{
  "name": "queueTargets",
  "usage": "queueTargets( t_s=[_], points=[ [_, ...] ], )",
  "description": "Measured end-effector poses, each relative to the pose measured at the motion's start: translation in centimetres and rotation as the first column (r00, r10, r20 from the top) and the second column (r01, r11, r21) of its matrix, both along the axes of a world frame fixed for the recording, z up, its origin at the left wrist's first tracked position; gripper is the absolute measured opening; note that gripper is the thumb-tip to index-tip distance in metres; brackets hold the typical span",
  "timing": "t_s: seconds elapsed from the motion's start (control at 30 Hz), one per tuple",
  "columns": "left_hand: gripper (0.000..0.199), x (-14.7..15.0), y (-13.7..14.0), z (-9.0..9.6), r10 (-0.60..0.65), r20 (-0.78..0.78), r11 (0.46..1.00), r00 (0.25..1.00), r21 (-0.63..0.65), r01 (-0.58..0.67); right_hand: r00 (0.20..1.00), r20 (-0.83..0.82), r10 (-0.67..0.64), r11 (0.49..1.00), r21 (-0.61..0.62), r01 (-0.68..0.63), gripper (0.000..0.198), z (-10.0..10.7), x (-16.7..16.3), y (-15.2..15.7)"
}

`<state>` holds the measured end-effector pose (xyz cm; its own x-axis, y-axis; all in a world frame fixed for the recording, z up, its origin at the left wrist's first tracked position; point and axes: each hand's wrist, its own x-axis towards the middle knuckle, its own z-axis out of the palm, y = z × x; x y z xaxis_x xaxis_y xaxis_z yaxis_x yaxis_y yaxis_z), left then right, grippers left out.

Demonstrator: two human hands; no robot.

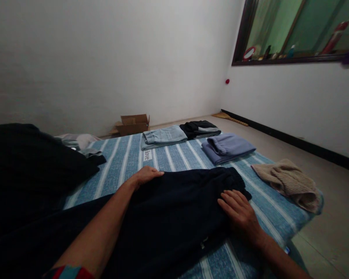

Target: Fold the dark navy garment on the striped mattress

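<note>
Dark navy trousers [177, 205] lie spread across a bed, their gathered waistband toward the right and the legs running left. My left hand [145, 176] is at the far edge of the trousers, its thumb along the cloth and its other fingers partly hidden; it appears closed on that edge. Near the waistband, my right hand [240, 211] rests with its fingers stretched out on the fabric, holding nothing. A small pale mark shows on the near side of the trousers.
On the striped blue bedcover [116, 162] lie folded light-blue jeans [164, 136], folded black clothing [200, 128], folded purple-grey trousers [228, 146] and a crumpled beige knitted cloth [287, 181]. A dark clothes heap [31, 162] is at left. A cardboard box [133, 124] stands beyond the bed.
</note>
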<state>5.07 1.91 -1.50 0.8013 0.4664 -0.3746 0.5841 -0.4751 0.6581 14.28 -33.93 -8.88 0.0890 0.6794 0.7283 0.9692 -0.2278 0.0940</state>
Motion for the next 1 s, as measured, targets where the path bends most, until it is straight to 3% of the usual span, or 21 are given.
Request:
queueTargets(
  t_s=[0.1,0.23,0.4,0.67,0.77,0.9,0.93,1.0],
  points=[
    [0.042,0.4,0.3,-0.1,0.009,0.015,0.996,1.000,-0.085,-0.008,1.000,0.007,0.019,1.000,-0.005,-0.019,0.029,1.0,-0.4,-0.1],
    [0.025,0.8,1.0,-0.8,0.016,0.027,0.996,1.000,-0.089,-0.014,0.999,-0.005,0.053,0.998,-0.039,-0.054,0.027,1.6,-1.3,-0.5],
    [0.015,1.2,1.4,-1.7,0.023,0.050,1.000,0.999,0.003,-0.023,0.999,-0.033,0.042,0.989,-0.143,-0.047,0.029,1.0,-1.8,-1.1],
    [0.016,1.7,1.5,-1.3,0.003,0.061,0.981,0.998,0.193,-0.015,0.996,-0.083,0.043,0.982,-0.181,-0.057,0.029,1.0,-1.7,-1.7],
    [0.017,1.7,1.4,-1.2,-0.034,0.046,0.962,0.998,0.271,0.021,0.983,-0.173,0.054,0.975,-0.203,-0.090,0.034,1.5,-2.1,-2.1],
    [0.020,1.5,0.9,-0.8,-0.078,0.024,0.902,0.997,0.427,0.061,0.923,-0.375,0.085,0.987,-0.094,-0.129,0.039,2.8,-2.3,-3.2],
    [0.022,1.4,0.5,-0.7,-0.080,0.024,0.878,0.997,0.476,0.059,0.904,-0.423,0.066,0.996,-0.025,-0.084,0.035,3.1,-2.0,-3.5],
    [0.027,1.1,-0.8,-0.4,-0.089,0.041,0.821,0.995,0.569,0.050,0.835,-0.547,-0.063,0.988,0.085,0.130,0.025,3.3,-1.1,-3.8]
  ],
)
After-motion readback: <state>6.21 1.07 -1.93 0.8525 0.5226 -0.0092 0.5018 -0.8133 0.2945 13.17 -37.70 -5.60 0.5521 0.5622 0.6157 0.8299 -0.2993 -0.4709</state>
